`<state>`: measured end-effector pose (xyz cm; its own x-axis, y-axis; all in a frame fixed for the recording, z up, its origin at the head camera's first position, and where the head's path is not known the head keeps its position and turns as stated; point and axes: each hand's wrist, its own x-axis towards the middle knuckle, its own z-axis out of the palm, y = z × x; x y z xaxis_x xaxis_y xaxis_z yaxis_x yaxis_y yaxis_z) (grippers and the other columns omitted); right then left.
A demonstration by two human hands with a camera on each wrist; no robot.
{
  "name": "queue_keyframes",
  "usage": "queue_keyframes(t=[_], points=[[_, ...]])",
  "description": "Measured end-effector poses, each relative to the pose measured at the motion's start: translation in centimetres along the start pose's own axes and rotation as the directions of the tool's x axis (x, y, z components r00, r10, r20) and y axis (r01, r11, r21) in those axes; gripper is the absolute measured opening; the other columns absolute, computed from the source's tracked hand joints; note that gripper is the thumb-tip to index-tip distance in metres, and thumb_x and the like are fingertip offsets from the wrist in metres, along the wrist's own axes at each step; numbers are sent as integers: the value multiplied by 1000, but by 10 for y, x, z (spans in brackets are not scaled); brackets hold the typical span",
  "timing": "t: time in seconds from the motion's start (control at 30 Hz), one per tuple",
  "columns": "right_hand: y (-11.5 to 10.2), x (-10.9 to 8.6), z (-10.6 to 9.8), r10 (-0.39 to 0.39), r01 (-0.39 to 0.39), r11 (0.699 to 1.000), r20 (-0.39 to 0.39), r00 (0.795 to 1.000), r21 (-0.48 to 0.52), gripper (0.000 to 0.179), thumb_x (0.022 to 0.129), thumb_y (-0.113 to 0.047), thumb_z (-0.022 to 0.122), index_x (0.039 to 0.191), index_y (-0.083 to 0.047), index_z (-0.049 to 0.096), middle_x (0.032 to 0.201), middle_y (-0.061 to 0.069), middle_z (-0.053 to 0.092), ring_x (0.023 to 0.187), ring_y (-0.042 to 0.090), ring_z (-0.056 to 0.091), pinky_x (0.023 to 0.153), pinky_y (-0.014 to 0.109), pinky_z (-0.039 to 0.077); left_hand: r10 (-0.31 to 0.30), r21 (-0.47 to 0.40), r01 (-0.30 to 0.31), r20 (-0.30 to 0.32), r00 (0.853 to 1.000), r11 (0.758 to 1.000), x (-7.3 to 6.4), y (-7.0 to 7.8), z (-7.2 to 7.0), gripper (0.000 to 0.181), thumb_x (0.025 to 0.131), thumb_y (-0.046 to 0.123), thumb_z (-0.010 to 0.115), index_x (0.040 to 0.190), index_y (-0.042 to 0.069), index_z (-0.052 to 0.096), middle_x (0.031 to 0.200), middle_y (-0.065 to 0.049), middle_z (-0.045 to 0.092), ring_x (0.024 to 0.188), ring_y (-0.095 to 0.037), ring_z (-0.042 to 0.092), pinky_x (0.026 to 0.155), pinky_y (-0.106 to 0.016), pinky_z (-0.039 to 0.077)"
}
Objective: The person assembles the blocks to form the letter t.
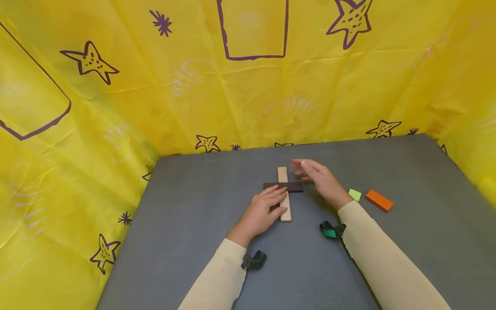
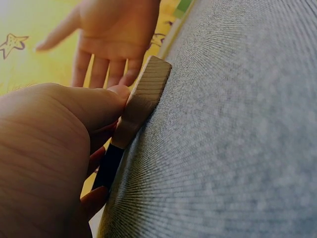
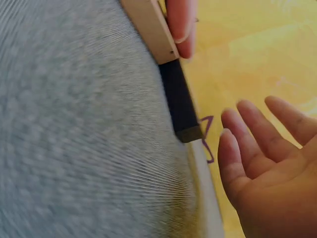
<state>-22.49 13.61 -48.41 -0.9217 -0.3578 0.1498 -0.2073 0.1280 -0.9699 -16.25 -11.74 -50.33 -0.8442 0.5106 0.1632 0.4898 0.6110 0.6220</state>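
Note:
On the grey table, a dark plank (image 1: 296, 187) lies crosswise between a far light wooden plank (image 1: 282, 174) and a near one (image 1: 286, 215), forming a cross. My left hand (image 1: 258, 214) rests over it from the left, fingertips on the dark plank and thumb at the near light plank. The left wrist view has that thumb against the wooden plank (image 2: 148, 89), beside the dark plank (image 2: 107, 166). My right hand (image 1: 319, 178) is held off to the right of the cross, fingers extended and nothing in it. In the right wrist view its palm (image 3: 282, 183) faces the dark plank's end (image 3: 190, 134).
An orange block (image 1: 379, 200) and a small light green piece (image 1: 354, 194) lie on the table (image 1: 193, 202) right of my right hand. Yellow cloth (image 1: 248, 99) with purple starfish drawings hangs behind and along both sides. Each wrist wears a black band.

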Motion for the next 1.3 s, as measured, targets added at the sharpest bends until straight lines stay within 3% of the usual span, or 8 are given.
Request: queue_keyframes(t=[0.13,0.3,0.57,0.77,1.0,1.3], points=[[-7,-4,-7,-23,22,998,27,999,65,75,118,-59,23,160,-5,53,154,23,57,136,43,57,114,65,37,-1,-4,1,-1,1000,1000,0,0,0,50,110,26,71,156,9,61,164,6,51,158,-12,32,122,-59,30],[-16,-11,-14,-63,58,990,36,997,126,90,113,-68,13,161,-2,51,154,31,53,137,55,51,113,66,35,5,-6,-5,-4,1000,1000,-1,1,-1,51,110,26,71,156,9,60,164,5,51,158,-12,32,123,-57,30],[-26,-23,-36,-89,87,987,7,996,134,85,114,-67,14,162,-8,52,153,24,56,133,39,57,111,59,36,-5,-1,5,-7,1000,1000,-2,3,-1,51,109,24,72,156,9,60,164,5,52,158,-13,34,122,-58,31],[-33,-34,-54,-125,125,979,-15,992,160,82,115,-65,16,162,-8,52,152,19,59,133,40,56,111,53,37,-12,-14,12,-9,1000,1000,-2,4,0,51,109,24,72,156,9,60,164,6,51,158,-13,34,123,-60,28],[-28,-48,-70,-121,128,976,-50,991,178,80,116,-61,16,162,-6,51,153,17,59,134,36,54,111,40,39,-20,-27,20,-6,1000,999,-3,2,1,51,109,25,72,157,11,60,164,8,50,158,-11,31,124,-61,26],[-19,-66,-91,-101,109,982,-59,993,153,75,118,-57,15,162,-7,50,151,10,60,132,29,55,108,40,37,-18,-27,18,-6,1000,999,-2,1,2,52,109,25,72,157,11,59,164,7,50,158,-11,32,124,-60,27]])
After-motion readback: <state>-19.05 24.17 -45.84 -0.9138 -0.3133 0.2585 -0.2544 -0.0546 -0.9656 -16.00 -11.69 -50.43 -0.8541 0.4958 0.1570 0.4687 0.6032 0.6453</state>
